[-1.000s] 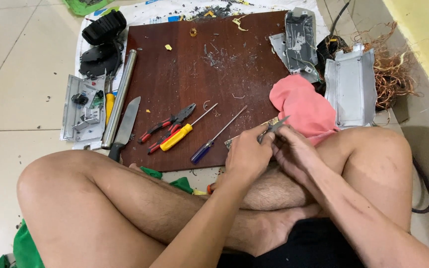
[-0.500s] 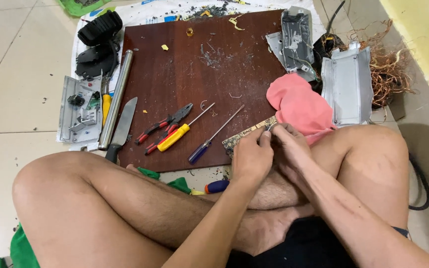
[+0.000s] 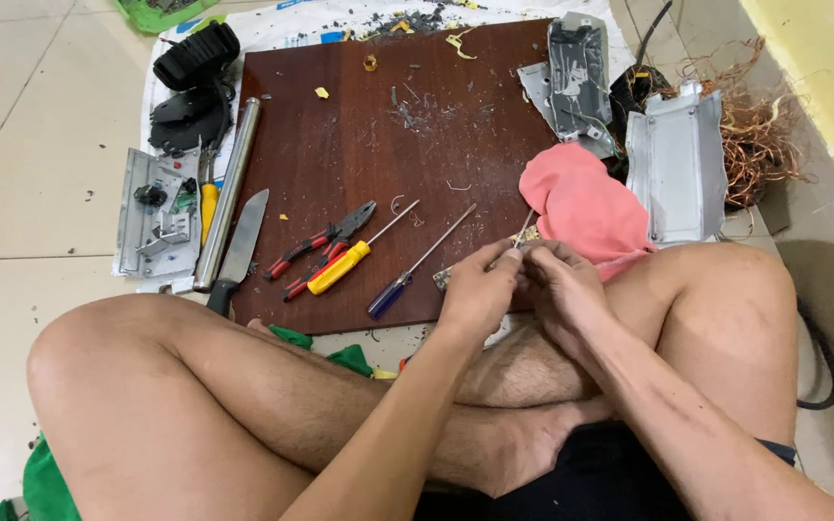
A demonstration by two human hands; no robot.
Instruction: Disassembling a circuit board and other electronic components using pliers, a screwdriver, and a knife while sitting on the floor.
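Together, a small part [image 3: 521, 247] is pinched by the left hand [image 3: 475, 289] and right hand [image 3: 560, 286] over the board [image 3: 378, 154], beside a pink cloth [image 3: 586, 207].

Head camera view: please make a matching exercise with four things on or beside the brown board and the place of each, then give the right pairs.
Things:
1. knife
2. pliers
3. pink cloth
4. copper wire

Places:
A. tangled on the floor, at the far right by the yellow wall
B. at the board's left edge, beside a metal tube
C. at the board's right edge, next to the person's knee
D. on the board, just left of the yellow-handled screwdriver

Pairs: 1-B, 2-D, 3-C, 4-A
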